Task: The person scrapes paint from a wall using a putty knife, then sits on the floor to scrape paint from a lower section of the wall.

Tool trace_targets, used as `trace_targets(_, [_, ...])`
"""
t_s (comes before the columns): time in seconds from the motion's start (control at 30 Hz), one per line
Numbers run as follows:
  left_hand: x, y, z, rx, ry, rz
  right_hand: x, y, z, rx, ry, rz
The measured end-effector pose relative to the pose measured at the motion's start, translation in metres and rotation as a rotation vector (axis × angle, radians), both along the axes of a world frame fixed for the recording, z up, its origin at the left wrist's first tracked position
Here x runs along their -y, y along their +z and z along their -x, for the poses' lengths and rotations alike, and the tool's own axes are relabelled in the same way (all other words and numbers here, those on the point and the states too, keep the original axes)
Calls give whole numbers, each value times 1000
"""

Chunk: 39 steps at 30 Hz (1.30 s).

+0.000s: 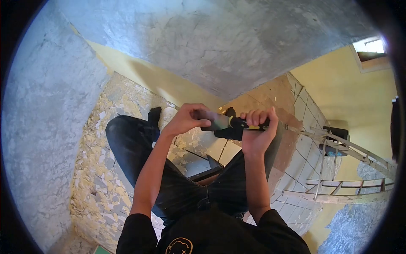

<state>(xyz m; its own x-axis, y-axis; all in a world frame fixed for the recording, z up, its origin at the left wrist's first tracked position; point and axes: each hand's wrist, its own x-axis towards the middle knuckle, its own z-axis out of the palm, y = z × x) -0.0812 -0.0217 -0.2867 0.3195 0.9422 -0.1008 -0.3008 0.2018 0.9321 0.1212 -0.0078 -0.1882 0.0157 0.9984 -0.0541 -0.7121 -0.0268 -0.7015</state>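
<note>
A scraper (218,121) with a wide grey blade and a black-and-yellow handle is held level in front of me, above the floor between my knees. Wrapped round its handle is my right hand (259,131), with the thumb pointing up. My left hand (186,120) pinches the far end of the blade between thumb and fingers. That end is partly hidden and a little blurred. Below, my bent legs in dark trousers (131,139) are spread apart.
Yellow and white paint flakes (99,178) cover the tiled floor at left. Bare grey wall (220,51) rises ahead, with a yellow strip (156,80) along its foot. A wooden ladder (342,197) and a black box-like object (336,137) are at right. A dark angular piece (207,172) lies between my legs.
</note>
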Motion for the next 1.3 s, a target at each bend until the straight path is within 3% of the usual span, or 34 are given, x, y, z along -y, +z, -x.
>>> trace_targets(0.07, [4, -18, 5, 34, 101, 65, 7, -7, -13, -23, 117, -103])
trace_targets(0.13, [6, -27, 17, 8, 114, 22, 18, 13, -14, 600, -94, -368])
trace_targets(0.17, [7, -29, 22, -8, 131, -16, 22, 22, -28, 770, -156, -484])
trace_targets(0.23, [11, -28, 26, 0, 121, 24, 45, 57, -39, 706, -165, -606])
trace_targets(0.3, [10, -28, 24, 4, 100, 59, 67, 85, -26, 188, 139, -766])
trace_targets(0.37, [9, -31, 19, -277, 58, 77, 84, 117, -29, 150, 566, -712])
trace_targets(0.43, [8, -36, 13, -345, 41, 70, 95, 133, -25, 42, 656, -663])
trace_targets(0.47, [6, -38, 11, -410, 38, 57, 99, 131, -16, 44, 645, -664])
trace_targets(0.53, [5, -40, 8, -431, 39, 54, 110, 126, 13, -135, 370, -749])
trace_targets(0.57, [4, -39, 8, -450, 51, 51, 111, 130, 8, -137, 365, -751])
trace_targets(0.63, [2, -36, 9, -471, 49, 48, 110, 146, -5, -92, 601, -622])
trace_targets(0.87, [3, -28, 10, -373, 103, 54, 126, 144, 6, -102, 480, -552])
trace_targets(0.97, [3, -33, 10, -355, 113, 12, 123, 135, 3, -139, 517, -698])
trace_targets(1.07, [3, -29, 10, -346, 123, 47, 125, 137, 4, -77, 510, -525])
trace_targets(1.13, [1, -39, 11, -348, 113, 11, 115, 118, 10, -212, 550, -719])
trace_targets(1.3, [1, -39, 11, -357, 114, -16, 120, 134, 13, -188, 480, -635])
